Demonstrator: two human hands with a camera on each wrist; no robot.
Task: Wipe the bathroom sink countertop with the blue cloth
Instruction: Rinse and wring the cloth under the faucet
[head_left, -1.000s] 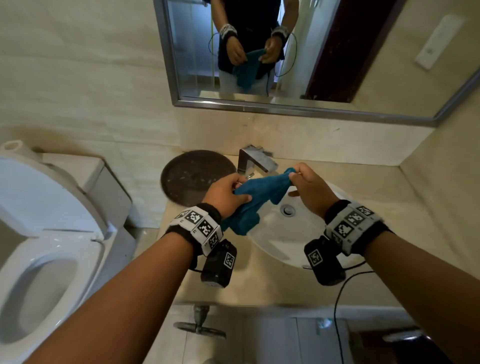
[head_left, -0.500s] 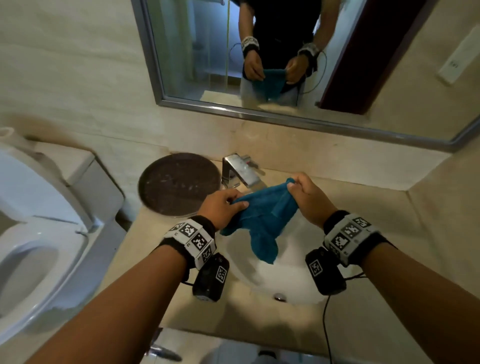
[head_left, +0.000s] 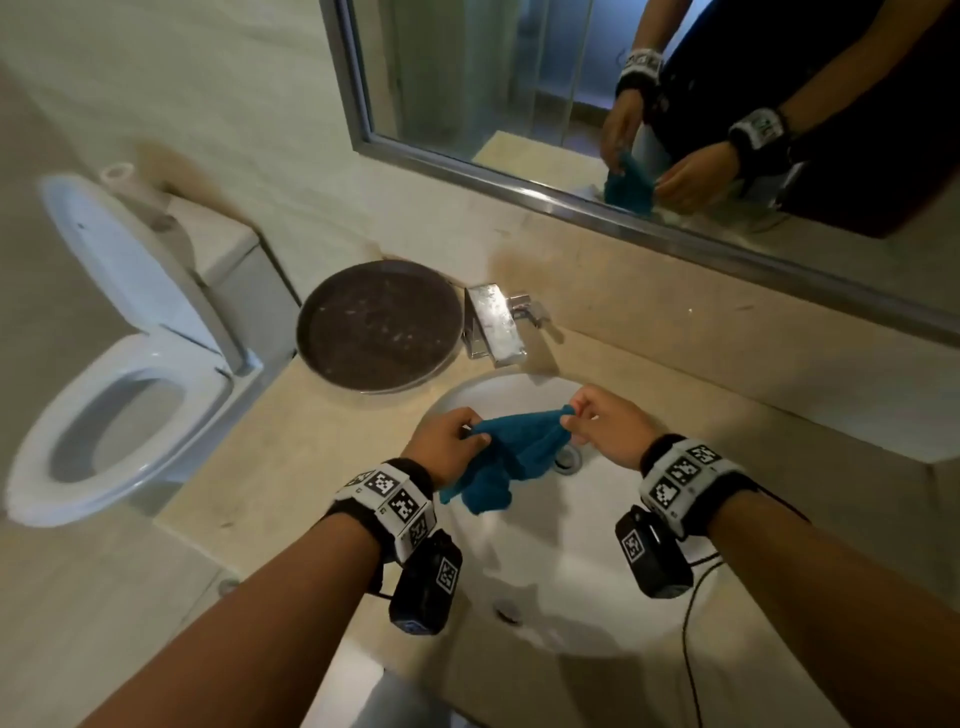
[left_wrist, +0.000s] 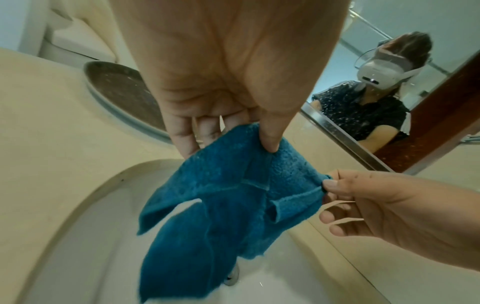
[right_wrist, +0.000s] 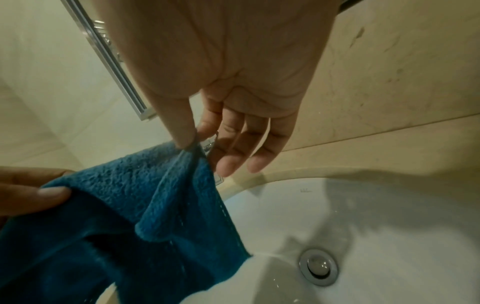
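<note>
The left hand (head_left: 451, 446) and the right hand (head_left: 605, 427) each pinch a top edge of the blue cloth (head_left: 511, 457), which hangs over the sink (head_left: 582, 545) (near the drain). The worktop (head_left: 291, 441) at 9 o'clock looks not wiped yet, so all the wiping is left. No words can be read.

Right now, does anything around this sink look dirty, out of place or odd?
Yes. The round dark tray left of the faucet is speckled with pale residue and overhangs the countertop edge toward the toilet.
</note>
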